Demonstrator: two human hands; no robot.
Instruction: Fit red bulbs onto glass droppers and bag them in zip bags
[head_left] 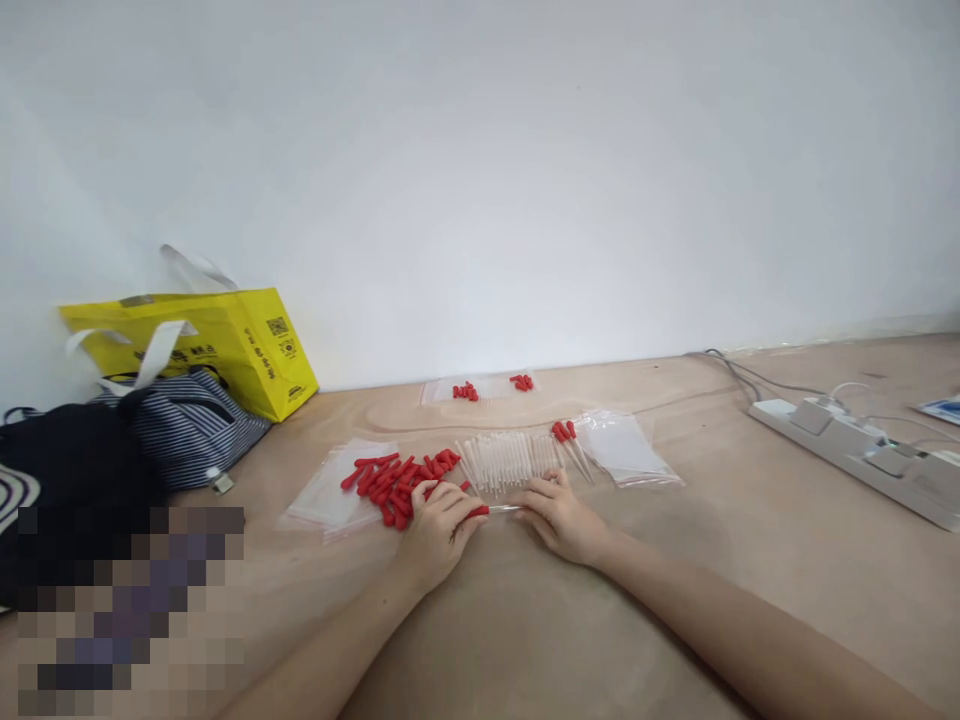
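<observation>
Gripping, left hand [437, 535]: closed on red bulb [478, 511]; align with clear tube [505, 508].
Right hand [561, 522]: closed on tube; support near bulb, avoid bending.
Red pile [386, 487]: just beside left hand, on counter [555, 640].
Tube row [506, 462]: beyond hands; avoid brushing.
Side margins: move between yellow bag [262, 350], left, and power strip [855, 467], right.

The exact kind of room is not sure, but it looks like a simple place for small handwork by hand at a table. The wide table [712, 620] has a light brown top and stands against a plain pale wall [525, 180]. On it lie red rubber bulbs [386, 485], a row of thin clear tubes [499, 460] and clear plastic bags [626, 447]. A white power strip [855, 462] with plugs is at the right. A yellow shopping bag [262, 350] and a striped bag [187, 425], at the left, are personal things.
</observation>
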